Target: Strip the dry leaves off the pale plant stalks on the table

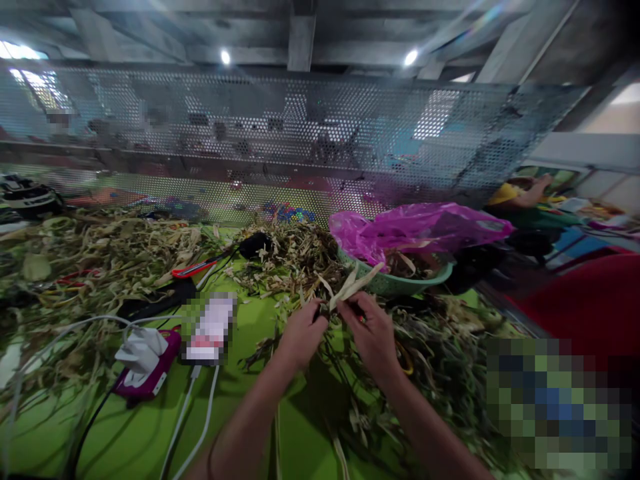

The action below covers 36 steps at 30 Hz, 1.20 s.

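Over the middle of the green tabletop [250, 347], my left hand [304, 330] and my right hand [371, 328] are close together, fingers closed. Between them they pinch a dried plant stalk with pale, narrow leaves [354, 285] that point up and to the right. The exact grip of the fingertips is partly hidden. Just beyond my hands stands a light green basket [407, 287] with dried plant bits inside and a crumpled magenta plastic bag [420, 230] over it. Darker, greener stalks [450, 353] lie beside and below my right forearm.
Dried leaves [125, 247] heap on the left. A red cutter knife [200, 267], a purple power strip [165, 367] with white plugs, a phone [213, 327] and white cables [205, 413] lie left. A perforated metal panel [280, 147] stands behind. Another person [525, 200] is at far right.
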### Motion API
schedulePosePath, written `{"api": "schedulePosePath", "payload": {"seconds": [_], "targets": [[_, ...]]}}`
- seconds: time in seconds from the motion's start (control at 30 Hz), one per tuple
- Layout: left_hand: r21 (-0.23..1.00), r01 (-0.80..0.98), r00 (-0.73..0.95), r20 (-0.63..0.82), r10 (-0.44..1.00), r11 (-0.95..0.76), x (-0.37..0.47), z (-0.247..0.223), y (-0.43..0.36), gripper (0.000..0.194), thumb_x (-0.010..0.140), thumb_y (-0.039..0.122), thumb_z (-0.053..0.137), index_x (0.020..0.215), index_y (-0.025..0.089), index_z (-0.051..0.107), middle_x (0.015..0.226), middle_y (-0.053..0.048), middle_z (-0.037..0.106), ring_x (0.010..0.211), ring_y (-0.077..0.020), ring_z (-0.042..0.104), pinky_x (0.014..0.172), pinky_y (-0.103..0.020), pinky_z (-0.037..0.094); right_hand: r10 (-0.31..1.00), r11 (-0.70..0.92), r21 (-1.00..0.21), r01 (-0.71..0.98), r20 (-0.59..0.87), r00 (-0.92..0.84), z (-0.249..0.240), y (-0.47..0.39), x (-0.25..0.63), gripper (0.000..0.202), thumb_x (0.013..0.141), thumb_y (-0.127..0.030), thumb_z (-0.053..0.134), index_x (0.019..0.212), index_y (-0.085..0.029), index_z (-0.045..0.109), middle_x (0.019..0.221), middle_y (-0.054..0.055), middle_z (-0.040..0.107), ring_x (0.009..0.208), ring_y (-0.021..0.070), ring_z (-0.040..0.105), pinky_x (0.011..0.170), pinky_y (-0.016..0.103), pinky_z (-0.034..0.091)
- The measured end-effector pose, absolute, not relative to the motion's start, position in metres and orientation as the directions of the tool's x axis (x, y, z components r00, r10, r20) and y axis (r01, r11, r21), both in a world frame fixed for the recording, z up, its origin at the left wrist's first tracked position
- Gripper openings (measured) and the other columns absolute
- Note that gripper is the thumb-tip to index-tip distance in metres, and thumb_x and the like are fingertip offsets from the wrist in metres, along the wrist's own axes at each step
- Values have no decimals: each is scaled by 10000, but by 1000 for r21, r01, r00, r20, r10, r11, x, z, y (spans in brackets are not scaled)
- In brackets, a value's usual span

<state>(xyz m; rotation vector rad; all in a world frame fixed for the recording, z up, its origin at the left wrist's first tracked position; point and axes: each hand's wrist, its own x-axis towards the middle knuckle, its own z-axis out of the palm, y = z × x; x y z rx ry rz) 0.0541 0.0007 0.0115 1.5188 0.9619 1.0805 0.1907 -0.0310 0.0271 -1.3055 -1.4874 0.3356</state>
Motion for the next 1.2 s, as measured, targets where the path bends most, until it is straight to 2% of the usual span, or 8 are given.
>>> {"api": "schedulePosePath", "payload": {"seconds": [0.27,0.43,0.6,0.77,0.87,0.97,1.07,1.2], "targets": [[969,117,351,164,922,-217,54,18,-3,147,807,238,456,809,202,598,758,10,574,717,-158,464,691,-244,342,863,326,-803,500,468,189,24,-28,192,106,855,-284,527,854,-198,590,785,7,577,746,161,524,707,257,414],[977,94,352,147,924,-191,55,12,1,141,819,249,445,836,183,568,776,10,547,755,-148,464,708,-247,358,858,343,-831,438,467,214,25,-27,189,117,818,-273,548,796,-194,631,785,26,620,762,184,564,704,277,443],[995,-80,272,75,960,-55,53,9,6,145,808,258,479,877,170,571,807,-6,580,794,-152,503,729,-245,390,864,416,-774,478,499,57,25,-27,193,170,754,-202,630,914,-221,681,908,49,672,843,207,609,778,316,466],[992,-108,279,90,956,-62,53,9,9,141,808,251,487,883,167,573,868,-33,624,834,-167,535,787,-268,410,853,476,-717,509,518,-69,25,-25,201,112,818,-243,598,841,-222,706,875,54,691,843,201,624,795,320,465],[985,-34,297,172,939,-169,54,7,9,135,817,253,479,876,173,570,897,-38,619,881,-176,532,845,-278,395,866,423,-730,536,500,-1,25,-25,200,112,811,-291,622,805,-198,684,828,44,670,790,190,606,743,294,458],[976,35,338,190,922,-214,55,7,5,150,837,256,450,901,181,562,897,-32,603,885,-177,523,861,-288,384,887,326,-780,534,448,114,26,-27,196,201,809,-359,615,726,-177,637,693,10,609,660,157,547,634,257,425],[975,60,380,174,908,-212,55,10,0,157,851,289,439,881,185,552,857,-18,581,847,-169,505,822,-283,387,905,259,-827,499,388,174,28,-28,194,242,797,-388,613,686,-172,604,616,-12,552,587,134,482,561,239,384],[975,60,420,169,892,-213,54,15,-3,166,835,341,488,843,183,540,783,8,536,754,-147,473,719,-256,386,916,233,-873,428,344,204,30,-26,193,228,751,-377,651,666,-172,596,617,-10,558,603,134,480,569,239,387]]}}
